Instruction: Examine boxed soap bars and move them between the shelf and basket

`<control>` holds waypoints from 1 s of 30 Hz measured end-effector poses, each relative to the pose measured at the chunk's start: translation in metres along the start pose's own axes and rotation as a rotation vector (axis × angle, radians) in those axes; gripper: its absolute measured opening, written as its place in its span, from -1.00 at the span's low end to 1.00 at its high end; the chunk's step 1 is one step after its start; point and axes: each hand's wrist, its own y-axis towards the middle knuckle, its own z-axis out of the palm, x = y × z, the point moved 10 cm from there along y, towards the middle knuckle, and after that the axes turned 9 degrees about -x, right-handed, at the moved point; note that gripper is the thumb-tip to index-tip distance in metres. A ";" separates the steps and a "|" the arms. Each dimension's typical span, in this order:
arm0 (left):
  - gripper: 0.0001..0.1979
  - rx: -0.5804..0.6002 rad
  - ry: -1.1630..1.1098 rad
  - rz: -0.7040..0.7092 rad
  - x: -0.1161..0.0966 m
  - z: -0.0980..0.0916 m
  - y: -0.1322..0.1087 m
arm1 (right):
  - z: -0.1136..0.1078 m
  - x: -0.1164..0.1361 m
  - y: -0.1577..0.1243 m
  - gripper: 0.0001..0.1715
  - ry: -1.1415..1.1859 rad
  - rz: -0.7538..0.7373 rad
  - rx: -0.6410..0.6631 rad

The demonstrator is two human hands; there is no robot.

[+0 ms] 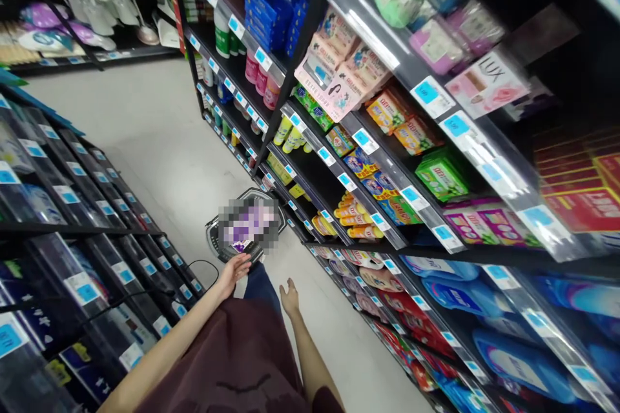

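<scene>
Head view | our left hand point(234, 269), fingers loosely spread and empty, is at the near rim of the basket point(212, 237) on the floor point(145, 142), lower centre | our right hand point(289, 299) is open, empty, just right of it | stocked shelves point(387, 161) fill the right.

- Pale floor aisle point(159, 142) runs straight ahead between two racks.
- Tall dark metal shelving point(310, 174) on the right, boxes and bottles on its tiers.
- Lower dark metal shelving point(97, 230) on the left.
- Dark plastic shopping basket point(213, 240) on the floor ahead, just beside the right rack.
- Left hand point(234, 269) by the basket's near rim; right hand point(290, 297) further back, right of it.
</scene>
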 end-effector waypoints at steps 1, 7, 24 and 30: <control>-0.81 -0.038 -0.005 -0.003 0.002 -0.007 0.003 | 0.001 0.008 0.007 -0.27 -0.010 -0.027 0.009; -0.85 -0.227 -0.071 -0.018 0.017 -0.045 0.004 | 0.006 0.045 0.062 -0.17 -0.136 -0.115 0.088; -0.57 -0.567 -0.013 -0.195 0.149 -0.094 -0.009 | 0.150 0.121 0.271 0.02 -0.258 -0.340 0.114; -0.53 -0.628 -0.074 -0.246 0.186 -0.100 -0.015 | 0.186 0.115 0.291 -0.15 -0.367 -0.326 0.091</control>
